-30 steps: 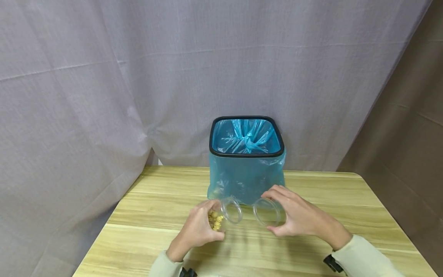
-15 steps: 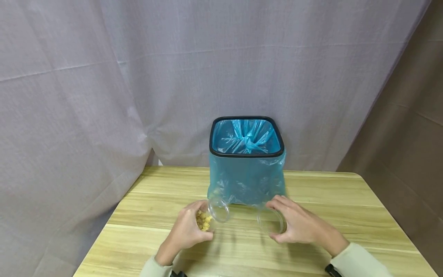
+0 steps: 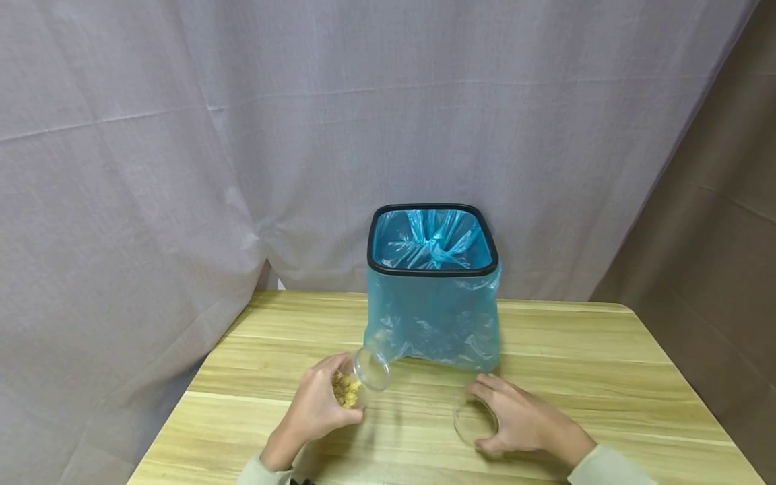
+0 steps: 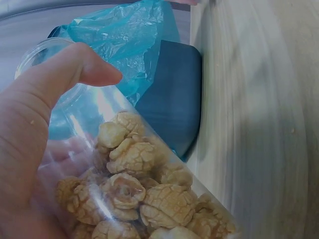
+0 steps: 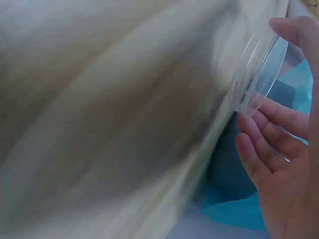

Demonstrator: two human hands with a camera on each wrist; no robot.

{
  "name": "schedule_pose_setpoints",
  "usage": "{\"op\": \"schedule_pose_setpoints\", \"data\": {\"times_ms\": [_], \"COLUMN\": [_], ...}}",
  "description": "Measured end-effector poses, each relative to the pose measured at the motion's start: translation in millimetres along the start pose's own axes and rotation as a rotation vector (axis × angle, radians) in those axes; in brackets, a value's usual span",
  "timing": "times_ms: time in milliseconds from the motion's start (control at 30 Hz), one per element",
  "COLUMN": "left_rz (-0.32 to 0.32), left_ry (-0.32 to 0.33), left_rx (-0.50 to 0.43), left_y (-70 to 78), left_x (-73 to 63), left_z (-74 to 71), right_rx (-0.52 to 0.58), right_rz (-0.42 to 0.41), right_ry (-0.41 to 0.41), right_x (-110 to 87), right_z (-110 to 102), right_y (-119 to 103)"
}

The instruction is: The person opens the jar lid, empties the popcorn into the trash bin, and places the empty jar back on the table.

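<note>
My left hand [image 3: 315,401] grips a clear plastic jar [image 3: 371,369] that tilts with its round mouth toward the upper right. Popcorn [image 4: 129,189] fills its lower part, large caramel-coloured pieces seen close in the left wrist view. My right hand [image 3: 521,417] holds a clear round lid [image 3: 467,426] by its edge, between thumb and fingers, low over the table at the right. Lid and jar are apart. In the right wrist view the lid [image 5: 259,69] stands on edge, thumb on one side and fingertips on the other.
A bin with a black rim [image 3: 433,273] and a blue bag liner [image 3: 433,316] stands at the back middle of the wooden table [image 3: 291,337]. A grey curtain [image 3: 315,148] hangs behind, and a brown one [image 3: 715,256] at the right.
My left hand has moved left with the jar. My right hand has come down and nearer the front with the lid, so the gap between jar and lid has widened.
</note>
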State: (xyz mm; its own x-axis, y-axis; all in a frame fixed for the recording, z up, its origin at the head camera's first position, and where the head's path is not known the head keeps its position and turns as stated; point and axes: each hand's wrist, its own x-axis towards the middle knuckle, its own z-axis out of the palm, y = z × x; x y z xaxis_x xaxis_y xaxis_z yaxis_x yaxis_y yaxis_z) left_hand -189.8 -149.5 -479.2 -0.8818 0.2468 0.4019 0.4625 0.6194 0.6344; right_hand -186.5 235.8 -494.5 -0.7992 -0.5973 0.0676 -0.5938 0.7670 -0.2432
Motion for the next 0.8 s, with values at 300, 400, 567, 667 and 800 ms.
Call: {"op": "schedule_pose_setpoints", "data": {"times_ms": [300,400,567,667,800], "left_rz": [-0.004,-0.003,0.011,0.013,-0.005], "left_ry": [0.004,0.007,0.016,0.015,0.011], "left_rx": [0.017,0.025,0.052,0.066,0.067], "left_y": [-5.8,-7.6,-10.2,-10.8,-11.4], "left_x": [-2.5,-2.3,2.4,5.9,9.1], "left_z": [-1.1,-2.2,-6.2,-11.6,-21.5], "right_rx": [-0.062,-0.058,0.007,0.032,0.011], "right_rz": [-0.04,-0.037,-0.001,0.024,0.034], "right_ry": [0.037,0.034,0.011,-0.004,0.009], "right_x": [-5.0,-6.1,-7.2,-7.2,-8.3], "right_z": [12,11,-3,-17,-38], "right_y": [8,8,11,17,27]}}
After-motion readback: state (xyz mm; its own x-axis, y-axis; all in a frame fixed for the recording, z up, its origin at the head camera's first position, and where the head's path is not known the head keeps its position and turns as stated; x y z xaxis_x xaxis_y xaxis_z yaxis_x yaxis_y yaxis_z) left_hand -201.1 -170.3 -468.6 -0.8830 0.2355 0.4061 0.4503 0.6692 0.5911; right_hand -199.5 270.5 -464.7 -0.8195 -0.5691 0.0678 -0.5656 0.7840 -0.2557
